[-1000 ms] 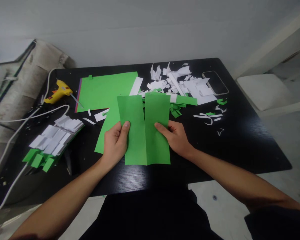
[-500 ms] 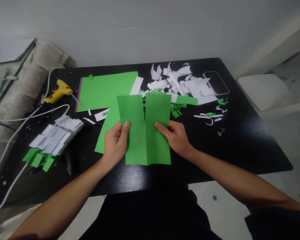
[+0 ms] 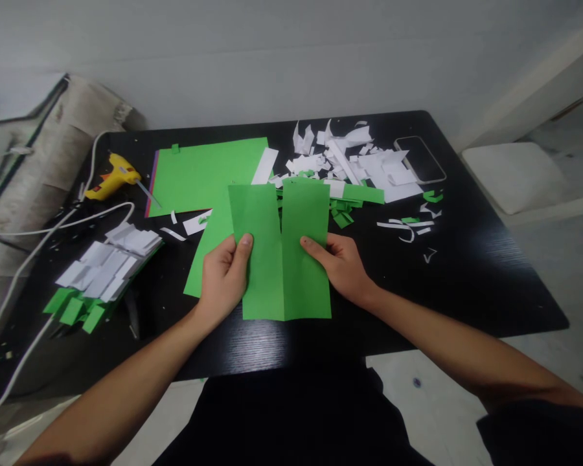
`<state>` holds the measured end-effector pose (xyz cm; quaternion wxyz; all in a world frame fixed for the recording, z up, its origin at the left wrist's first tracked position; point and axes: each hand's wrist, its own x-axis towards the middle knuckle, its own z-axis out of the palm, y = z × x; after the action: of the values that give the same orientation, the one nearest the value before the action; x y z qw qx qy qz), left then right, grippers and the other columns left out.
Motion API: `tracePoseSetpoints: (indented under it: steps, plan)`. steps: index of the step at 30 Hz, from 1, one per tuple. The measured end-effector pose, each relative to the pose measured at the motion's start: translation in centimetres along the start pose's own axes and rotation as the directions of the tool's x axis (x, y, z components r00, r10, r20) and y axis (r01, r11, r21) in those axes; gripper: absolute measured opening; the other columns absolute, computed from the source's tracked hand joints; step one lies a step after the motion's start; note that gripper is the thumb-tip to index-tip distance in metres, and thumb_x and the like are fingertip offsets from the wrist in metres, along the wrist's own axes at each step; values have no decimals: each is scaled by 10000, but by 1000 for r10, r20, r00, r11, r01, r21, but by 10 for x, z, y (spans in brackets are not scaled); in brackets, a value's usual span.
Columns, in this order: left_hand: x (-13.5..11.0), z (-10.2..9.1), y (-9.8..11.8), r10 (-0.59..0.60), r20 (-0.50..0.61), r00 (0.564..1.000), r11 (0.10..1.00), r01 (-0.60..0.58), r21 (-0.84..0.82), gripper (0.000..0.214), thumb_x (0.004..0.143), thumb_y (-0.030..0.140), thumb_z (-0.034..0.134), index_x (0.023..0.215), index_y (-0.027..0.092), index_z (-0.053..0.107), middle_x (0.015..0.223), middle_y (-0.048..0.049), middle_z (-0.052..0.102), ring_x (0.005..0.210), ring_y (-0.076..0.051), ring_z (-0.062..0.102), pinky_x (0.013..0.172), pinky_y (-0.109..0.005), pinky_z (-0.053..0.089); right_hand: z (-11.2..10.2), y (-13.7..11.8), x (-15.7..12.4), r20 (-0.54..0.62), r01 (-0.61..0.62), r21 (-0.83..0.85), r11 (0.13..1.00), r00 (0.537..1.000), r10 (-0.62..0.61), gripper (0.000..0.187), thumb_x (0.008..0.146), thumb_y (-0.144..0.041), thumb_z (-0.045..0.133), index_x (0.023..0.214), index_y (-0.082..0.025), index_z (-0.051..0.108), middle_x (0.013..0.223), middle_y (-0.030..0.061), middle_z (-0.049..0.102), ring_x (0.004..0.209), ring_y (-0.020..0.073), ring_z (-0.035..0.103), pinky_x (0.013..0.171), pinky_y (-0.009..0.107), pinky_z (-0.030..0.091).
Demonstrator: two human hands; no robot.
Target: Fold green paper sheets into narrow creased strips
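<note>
Presently holding a green sheet (image 3: 301, 285), seemingly raised, over the middle stretch of the table's (image 3: 466, 285) near edge. Pinching its left side with the left hand (image 3: 223, 275), thumb to the front; pinching its right side likewise with the right hand (image 3: 342, 268). Unable to see the fingers behind. Split from the top partway down, by appearance; creased below that to the bottom edge.

Main risk: could tear on down the crease if pulled apart unevenly, owing to strain gathered at the split's lower end. Could also buckle under either thumb if squeezed too hard, or slip from one side if pinched too loosely. If swung forward, might scatter the paper scraps (image 3: 383, 168) toward the table's far edge. If swung left, might knock the folded-paper bundle (image 3: 107, 265) near the left edge. Lesser concern: might scorch against the yellow glue gun (image 3: 109, 184) near the far left corner, if hot; cannot tell.
</note>
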<state>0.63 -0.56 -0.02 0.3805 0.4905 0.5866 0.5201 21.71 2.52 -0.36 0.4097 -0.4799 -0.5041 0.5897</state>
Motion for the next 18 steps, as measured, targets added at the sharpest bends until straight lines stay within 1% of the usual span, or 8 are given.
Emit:
tracePoseSetpoints:
  steps: [3,4,7,10,13,14,16,18]
  plan:
    - [0,1,0,27,14,1000,994,-28,105,541,935,604,628,589,221,467,541,37,349,520,-131,302,492,-305,231,0,0,0,-1,-2,17,1000,1000,2,419,809,-578,782,676,-195,680,663,7,595,592,138,510,516,262,390]
    - [0,1,0,29,18,999,994,-31,106,548,936,613,621,587,223,459,538,37,347,515,-130,305,488,-304,237,0,0,-1,-6,-1,21,1000,1000,1,420,808,-576,783,667,-196,673,656,5,589,589,138,508,515,263,388]
    - [-1,3,1,10,29,1000,998,-12,66,554,933,626,620,590,225,451,535,35,370,507,-129,334,481,-297,271,1,0,-2,-25,10,30,999,1000,-9,411,811,-565,783,662,-198,672,650,2,589,588,139,511,516,267,392]
    - [-2,4,0,-2,39,999,1000,1,28,537,932,622,629,604,222,482,531,33,402,501,-128,348,469,-291,287,1,1,-1,-32,8,45,999,999,-7,386,815,-555,784,693,-198,698,679,7,621,600,143,538,525,270,417]
    - [0,2,0,-9,33,999,1000,9,19,542,924,621,644,596,219,487,527,35,406,494,-123,342,458,-285,278,0,0,1,24,-9,95,995,1000,7,374,819,-563,781,753,-203,704,751,18,664,644,153,588,563,279,470]
    - [1,1,0,-15,23,1000,1000,14,21,546,918,622,653,592,218,482,526,36,400,494,-121,340,457,-282,274,0,-1,1,52,-19,122,992,999,13,361,819,-561,784,803,-209,703,780,19,676,667,159,608,588,285,493]
    - [3,-2,-1,-23,-5,1000,1000,23,10,547,902,619,678,595,218,468,534,39,397,498,-120,347,463,-276,282,-2,-3,2,96,-48,178,983,995,32,373,822,-546,792,1009,-241,688,790,2,676,686,169,633,632,300,528]
    - [6,-5,-1,-28,-24,999,999,28,-37,516,880,607,715,632,221,480,554,41,423,504,-121,379,472,-269,310,-3,-6,3,111,-67,205,977,993,45,552,811,-514,815,1262,-284,594,730,-40,626,642,166,622,615,298,526]
